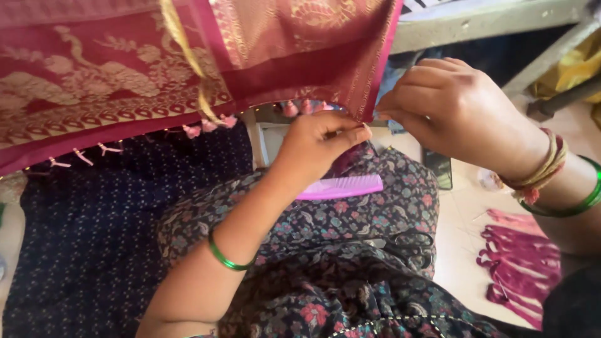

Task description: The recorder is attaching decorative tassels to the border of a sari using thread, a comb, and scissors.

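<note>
A maroon sari cloth [125,69] with gold woven patterns hangs across the top, small pink tassels [206,125] along its lower edge. My left hand [316,147] pinches the cloth's edge from below, near the corner. My right hand [454,109] pinches the same edge just to the right of it, fingertips almost touching the left. A pink comb [341,186] lies on my lap, partly hidden behind the left wrist. Black scissors [410,244] rest on my floral-print knee.
A bundle of magenta threads [519,266] lies on the pale floor at the right. A dark dotted fabric [81,238] covers the left side. A grey wooden frame [488,22] crosses the upper right, and a dark phone-like object [438,168] lies on the floor.
</note>
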